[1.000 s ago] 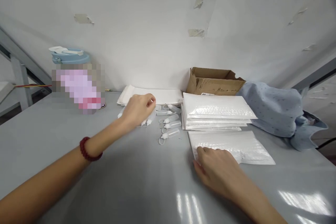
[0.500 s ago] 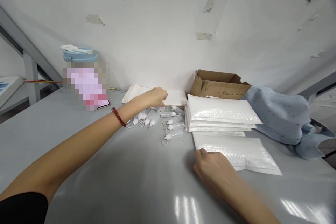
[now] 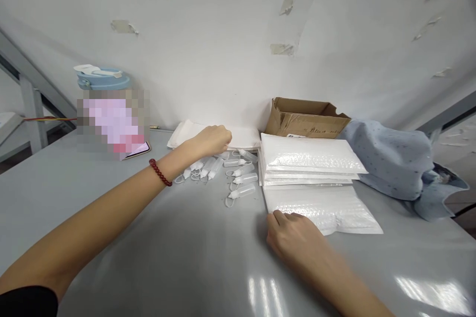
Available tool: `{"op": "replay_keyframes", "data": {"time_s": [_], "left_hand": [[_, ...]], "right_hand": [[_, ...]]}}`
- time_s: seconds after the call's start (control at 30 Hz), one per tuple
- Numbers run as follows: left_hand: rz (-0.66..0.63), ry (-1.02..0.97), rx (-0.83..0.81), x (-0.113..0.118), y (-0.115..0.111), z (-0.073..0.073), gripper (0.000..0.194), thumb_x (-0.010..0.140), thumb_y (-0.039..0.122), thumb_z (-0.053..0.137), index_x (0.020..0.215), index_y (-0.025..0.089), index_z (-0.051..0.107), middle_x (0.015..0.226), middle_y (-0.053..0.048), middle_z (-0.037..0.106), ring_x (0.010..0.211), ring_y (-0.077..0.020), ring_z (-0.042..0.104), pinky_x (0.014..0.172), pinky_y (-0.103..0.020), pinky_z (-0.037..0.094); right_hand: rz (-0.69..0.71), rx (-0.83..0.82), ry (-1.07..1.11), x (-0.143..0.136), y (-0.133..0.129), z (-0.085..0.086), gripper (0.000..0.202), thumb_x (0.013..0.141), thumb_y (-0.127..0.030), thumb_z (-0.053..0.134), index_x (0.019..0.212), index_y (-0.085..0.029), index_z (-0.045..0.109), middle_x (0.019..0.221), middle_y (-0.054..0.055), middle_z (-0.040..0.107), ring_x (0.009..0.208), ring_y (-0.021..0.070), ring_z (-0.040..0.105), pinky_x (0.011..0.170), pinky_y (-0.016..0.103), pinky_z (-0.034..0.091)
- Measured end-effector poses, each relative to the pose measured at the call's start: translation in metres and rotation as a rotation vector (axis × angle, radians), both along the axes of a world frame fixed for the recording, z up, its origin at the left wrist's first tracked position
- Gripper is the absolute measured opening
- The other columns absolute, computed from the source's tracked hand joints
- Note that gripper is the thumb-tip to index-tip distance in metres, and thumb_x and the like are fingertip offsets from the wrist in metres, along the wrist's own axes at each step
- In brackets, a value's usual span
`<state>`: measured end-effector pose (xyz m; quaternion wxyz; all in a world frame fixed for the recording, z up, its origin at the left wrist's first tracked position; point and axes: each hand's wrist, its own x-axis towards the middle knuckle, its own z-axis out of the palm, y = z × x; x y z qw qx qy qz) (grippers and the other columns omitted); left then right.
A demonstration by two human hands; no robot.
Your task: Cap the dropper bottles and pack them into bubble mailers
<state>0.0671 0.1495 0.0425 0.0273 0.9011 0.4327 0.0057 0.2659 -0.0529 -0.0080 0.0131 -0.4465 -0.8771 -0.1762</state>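
- Two bare hands are working above a grey desk point(image 3: 178, 252).
- The left hand point(image 3: 211, 139) is hovering or resting above the front edge of a flat white pile point(image 3: 245, 135); its fingers are curling inward, and whether they are gripping anything is staying hidden.
- Clear small bottles point(image 3: 243, 191) with looped strings are lying on the desk in two groups, one beside the left wrist, the other between that hand and the padded envelopes.
- The right hand point(image 3: 295, 237) is lying at the near left corner of a single padded envelope point(image 3: 323, 203); its fingers are folding under, and I cannot tell whether they are pinching the edge.
- Just behind that envelope, a stack of padded envelopes point(image 3: 312, 154) is sitting in front of an open cardboard box point(image 3: 310, 126).
- Pale blue fabric point(image 3: 386, 158) is slumping beside the stack, toward the right.
- A dark red bracelet point(image 3: 159, 172) is circling the left wrist.
- Far left, a blue lidded container point(image 3: 104, 80) is standing behind a partly blurred phone point(image 3: 143, 149).
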Motion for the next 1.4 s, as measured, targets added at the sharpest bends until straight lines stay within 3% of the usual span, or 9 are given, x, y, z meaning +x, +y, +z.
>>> {"op": "replay_keyframes", "data": {"time_s": [0.3, 0.4, 0.5, 0.63, 0.83, 0.97, 1.13, 1.23, 1.4], "left_hand": [[0.018, -0.066, 0.332, -0.014, -0.014, 0.008, 0.025, 0.094, 0.031, 0.052, 0.113, 0.017, 0.058, 0.115, -0.009, 0.06, 0.094, -0.0182, 0.061, 0.081, -0.037, 0.054], [-0.035, -0.164, 0.538, -0.039, -0.026, 0.015, 0.016, 0.094, 0.025, 0.049, 0.09, 0.019, 0.063, 0.085, -0.005, 0.065, 0.075, -0.0164, 0.062, 0.069, -0.032, 0.053], [-0.178, -0.261, 0.726, -0.062, -0.055, 0.016, 0.021, 0.088, 0.017, 0.049, 0.07, 0.022, 0.06, 0.062, -0.001, 0.061, 0.059, -0.0165, 0.058, 0.056, -0.03, 0.049], [-0.597, -0.338, 0.847, -0.073, -0.117, 0.0, 0.006, 0.083, 0.018, 0.057, 0.082, 0.019, 0.063, 0.087, -0.004, 0.07, 0.084, -0.0206, 0.066, 0.073, -0.032, 0.055], [-0.703, -0.437, 0.62, -0.062, -0.157, -0.03, 0.009, 0.086, 0.018, 0.058, 0.088, 0.012, 0.065, 0.093, -0.01, 0.071, 0.095, -0.0225, 0.065, 0.082, -0.032, 0.054], [-0.069, -0.681, 0.441, -0.073, -0.133, -0.027, 0.021, 0.084, 0.028, 0.061, 0.102, 0.016, 0.062, 0.105, -0.011, 0.068, 0.103, -0.0271, 0.062, 0.089, -0.043, 0.052], [0.628, -0.947, -0.707, -0.093, -0.117, -0.007, 0.031, 0.079, 0.04, 0.061, 0.103, 0.02, 0.064, 0.088, -0.006, 0.072, 0.076, -0.0241, 0.068, 0.058, -0.031, 0.055], [0.659, -1.029, -1.113, -0.095, -0.12, -0.003, 0.012, 0.073, 0.027, 0.065, 0.081, 0.019, 0.068, 0.066, -0.001, 0.069, 0.06, -0.0187, 0.066, 0.049, -0.024, 0.049], [0.533, -1.062, -1.208, -0.077, -0.134, -0.015, 0.009, 0.07, 0.018, 0.068, 0.079, 0.018, 0.07, 0.074, 0.0, 0.072, 0.067, -0.0164, 0.066, 0.058, -0.023, 0.05]], "right_hand": [[-0.078, -0.021, 0.198, 0.0, -0.001, 0.018, 0.021, 0.084, -0.008, 0.048, 0.066, -0.018, 0.055, 0.058, 0.002, 0.059, 0.047, 0.0171, 0.056, 0.045, 0.028, 0.031], [-0.104, -0.049, 0.285, 0.0, -0.001, 0.025, 0.025, 0.09, -0.013, 0.041, 0.071, -0.017, 0.057, 0.064, 0.003, 0.06, 0.053, 0.0174, 0.058, 0.047, 0.028, 0.036], [-0.199, -0.125, 0.538, 0.001, -0.001, 0.032, 0.026, 0.096, -0.024, 0.036, 0.093, -0.015, 0.06, 0.081, 0.006, 0.065, 0.069, 0.017, 0.064, 0.056, 0.027, 0.046], [-0.418, -0.487, 1.314, 0.003, -0.003, 0.04, 0.047, 0.095, -0.051, 0.035, 0.123, -0.019, 0.054, 0.107, 0.009, 0.068, 0.092, 0.0207, 0.065, 0.079, 0.034, 0.052], [-0.553, -1.067, 1.584, 0.012, 0.005, 0.041, 0.062, 0.076, -0.042, 0.071, 0.13, -0.019, 0.052, 0.098, 0.007, 0.072, 0.086, 0.0213, 0.069, 0.075, 0.032, 0.053], [-0.516, -1.05, 1.576, 0.027, 0.012, 0.046, 0.055, 0.077, -0.038, 0.071, 0.127, -0.02, 0.056, 0.088, 0.005, 0.073, 0.076, 0.019, 0.069, 0.068, 0.03, 0.055], [-0.475, -0.914, 1.352, 0.045, 0.014, 0.048, 0.048, 0.083, -0.041, 0.063, 0.125, -0.021, 0.057, 0.078, 0.004, 0.071, 0.068, 0.0192, 0.068, 0.058, 0.03, 0.055], [-0.424, -0.622, 1.005, 0.041, 0.014, 0.043, 0.035, 0.089, -0.043, 0.052, 0.115, -0.022, 0.064, 0.082, 0.007, 0.07, 0.071, 0.0218, 0.067, 0.051, 0.031, 0.053], [-0.088, 0.095, 0.459, 0.012, 0.006, 0.034, 0.036, 0.091, -0.041, 0.052, 0.117, -0.018, 0.062, 0.135, 0.018, 0.051, 0.128, 0.0403, 0.039, 0.094, 0.062, 0.042]]}}
